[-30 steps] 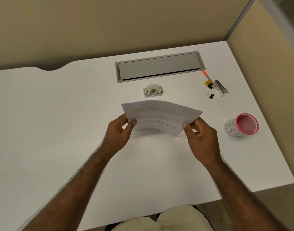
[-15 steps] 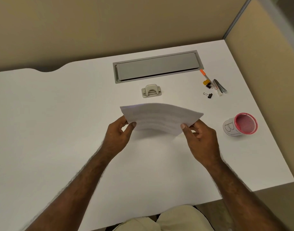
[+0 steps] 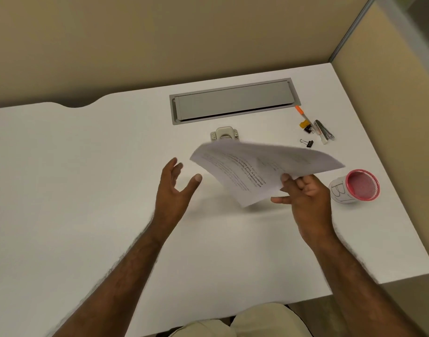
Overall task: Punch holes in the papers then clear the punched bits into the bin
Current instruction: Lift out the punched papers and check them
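My right hand (image 3: 305,198) pinches the near right edge of the printed papers (image 3: 257,169), which hang tilted and blurred above the white desk (image 3: 87,190). My left hand (image 3: 175,188) hovers open to the left of the papers, fingers spread, touching nothing. The small beige hole punch (image 3: 224,134) stands on the desk just beyond the papers' far edge. To the right of my right hand stands the bin (image 3: 356,187), a small cup with a pink mesh rim and a white label.
A grey cable-tray lid (image 3: 232,100) is set into the desk at the back. Binder clips (image 3: 307,143), an orange-tipped pen (image 3: 305,117) and a stapler (image 3: 325,133) lie at the back right. Beige partition walls close the back and right sides.
My left hand has let go of the papers and moved left, open. My right hand has swung the papers to the right and turned them.
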Demonstrator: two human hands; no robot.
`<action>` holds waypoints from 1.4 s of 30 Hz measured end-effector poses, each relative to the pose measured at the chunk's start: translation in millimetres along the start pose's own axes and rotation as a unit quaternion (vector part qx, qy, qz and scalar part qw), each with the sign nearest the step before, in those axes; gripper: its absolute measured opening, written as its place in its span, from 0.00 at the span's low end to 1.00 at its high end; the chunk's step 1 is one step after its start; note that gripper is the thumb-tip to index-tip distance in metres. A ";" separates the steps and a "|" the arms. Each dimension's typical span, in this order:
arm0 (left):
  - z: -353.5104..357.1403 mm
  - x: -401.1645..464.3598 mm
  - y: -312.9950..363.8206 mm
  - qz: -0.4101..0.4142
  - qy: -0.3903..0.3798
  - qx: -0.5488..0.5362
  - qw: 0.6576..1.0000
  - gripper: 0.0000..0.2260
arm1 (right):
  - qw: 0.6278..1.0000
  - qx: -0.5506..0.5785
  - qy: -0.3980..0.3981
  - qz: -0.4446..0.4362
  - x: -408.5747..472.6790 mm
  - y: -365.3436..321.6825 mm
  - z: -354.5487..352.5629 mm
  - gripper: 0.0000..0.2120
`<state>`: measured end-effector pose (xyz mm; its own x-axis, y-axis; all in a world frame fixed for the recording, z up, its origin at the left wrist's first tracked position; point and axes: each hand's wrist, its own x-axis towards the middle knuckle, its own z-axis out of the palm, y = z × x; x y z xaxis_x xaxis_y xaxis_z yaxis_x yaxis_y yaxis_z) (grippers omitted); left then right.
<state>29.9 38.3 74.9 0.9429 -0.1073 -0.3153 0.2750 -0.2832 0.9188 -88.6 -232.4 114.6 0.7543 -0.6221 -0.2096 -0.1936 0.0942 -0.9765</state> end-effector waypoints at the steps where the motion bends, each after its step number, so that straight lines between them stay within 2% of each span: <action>1: 1.8 -4.0 0.7 -0.049 -0.009 -0.016 0.999 0.48 | 0.999 0.031 0.006 0.022 0.2 0.4 -0.6 0.04; 3: 5.5 -12.8 -0.6 -0.112 -0.047 -0.100 0.988 0.54 | 0.993 0.090 0.007 0.075 -2.1 3.5 -0.3 0.03; 4: 6.8 -16.5 -2.0 -0.135 -0.069 -0.156 0.976 0.52 | 0.988 0.115 0.004 0.101 -4.2 5.4 0.4 0.03; 6: 8.6 -22.4 -2.9 -0.144 -0.127 -0.244 0.951 0.38 | 0.979 0.148 -0.002 0.143 -10.0 9.8 3.3 0.03; 8: 11.6 -26.8 0.5 -0.119 -0.166 -0.275 0.940 0.25 | 0.971 0.163 -0.008 0.173 -17.1 15.4 7.3 0.04; 11: 16.9 -29.5 8.2 -0.122 -0.165 -0.337 0.919 0.23 | 0.964 0.175 -0.012 0.201 -27.9 23.7 12.6 0.02; 14: 19.3 -26.1 9.7 -0.129 -0.129 -0.320 0.930 0.21 | 0.958 0.184 -0.010 0.219 -34.7 32.2 13.3 0.03; 16: 19.1 -23.8 7.3 -0.130 -0.112 -0.285 0.943 0.17 | 0.955 0.191 -0.015 0.226 -36.8 37.9 11.8 0.07; 23: 19.3 -24.2 8.6 -0.099 -0.094 -0.161 0.977 0.11 | 0.942 0.201 -0.040 0.265 -28.4 52.7 -7.2 0.15; 27: 12.7 -21.5 6.5 -0.077 -0.083 -0.118 0.986 0.12 | 0.956 0.175 -0.016 0.236 -8.2 49.9 -34.7 0.12; 30: 6.1 -21.3 7.0 -0.053 -0.100 -0.108 0.988 0.17 | 0.977 0.108 -0.040 0.177 7.4 38.5 -54.9 0.25; 32: 3.0 -20.4 6.5 -0.039 -0.109 -0.097 0.989 0.19 | 0.987 0.055 -0.065 0.133 17.2 32.0 -63.3 0.29; 36: 2.7 -18.9 4.3 -0.025 -0.122 -0.088 0.988 0.19 | 0.990 0.000 -0.119 0.076 32.6 26.6 -62.7 0.23; 39: 5.1 -17.5 5.2 -0.014 -0.118 -0.084 0.989 0.18 | 0.993 -0.030 -0.101 0.044 37.6 21.2 -52.0 0.13; 42: 4.4 -14.0 10.0 0.017 -0.105 -0.080 0.991 0.17 | 0.994 -0.068 -0.082 0.002 38.7 14.3 -42.1 0.12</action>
<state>18.6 32.8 87.5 0.8971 -0.3144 -0.3105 0.2859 -0.1226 0.9504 -88.6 -287.8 94.6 0.8434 -0.4855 -0.2299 -0.2714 -0.0157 -0.9623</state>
